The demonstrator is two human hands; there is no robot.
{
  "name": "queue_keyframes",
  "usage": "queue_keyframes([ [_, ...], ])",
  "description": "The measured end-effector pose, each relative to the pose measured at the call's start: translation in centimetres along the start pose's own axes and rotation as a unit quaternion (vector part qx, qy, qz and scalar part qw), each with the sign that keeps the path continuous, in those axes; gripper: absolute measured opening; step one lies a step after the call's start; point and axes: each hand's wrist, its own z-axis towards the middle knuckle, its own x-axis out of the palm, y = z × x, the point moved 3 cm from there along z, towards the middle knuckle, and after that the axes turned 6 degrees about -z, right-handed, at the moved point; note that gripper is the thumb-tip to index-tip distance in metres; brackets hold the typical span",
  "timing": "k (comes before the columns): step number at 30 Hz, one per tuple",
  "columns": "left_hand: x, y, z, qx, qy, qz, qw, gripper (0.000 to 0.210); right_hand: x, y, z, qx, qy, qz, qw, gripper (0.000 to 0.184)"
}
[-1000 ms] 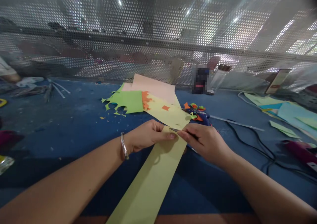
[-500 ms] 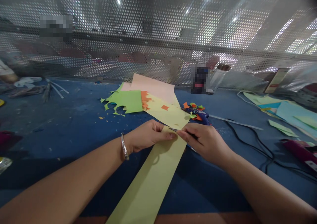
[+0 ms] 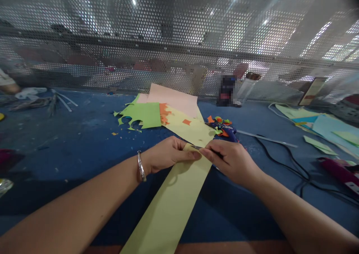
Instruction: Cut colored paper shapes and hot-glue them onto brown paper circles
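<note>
A long pale yellow paper strip [image 3: 171, 201] runs from the bottom edge up to my two hands. My left hand [image 3: 168, 153], with a silver bangle at the wrist, pinches the strip's far end between thumb and fingers. Closed around scissors [image 3: 194, 147], my right hand [image 3: 228, 156] sits at the strip's right edge; only the pointed metal tip shows, lying across the paper's end near my left thumb. The handles are hidden in my fingers. Just beyond lies a pale yellow sheet [image 3: 193, 128] with orange scraps [image 3: 186, 122] on it.
Cut-out green paper [image 3: 151, 115] and a pink sheet [image 3: 174, 98] lie ahead. A blue tool [image 3: 231, 134] rests among colourful scraps. Black cable [image 3: 291, 162], a magenta object [image 3: 339, 175] and blue-green papers [image 3: 331, 128] are on the right. A perforated metal panel [image 3: 174, 40] closes the back.
My right thumb and the scissors tip have shifted very slightly at the paper's end. Otherwise both hands and the strip stay nearly in place.
</note>
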Motion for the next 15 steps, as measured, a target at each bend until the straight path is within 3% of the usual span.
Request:
queue_keyframes([
  [15,-0.15,0.24,-0.05,-0.046,0.005,-0.037,0.998,0.03,-0.14,0.19,0.08,-0.008,0.003,0.011,1.0,0.044],
])
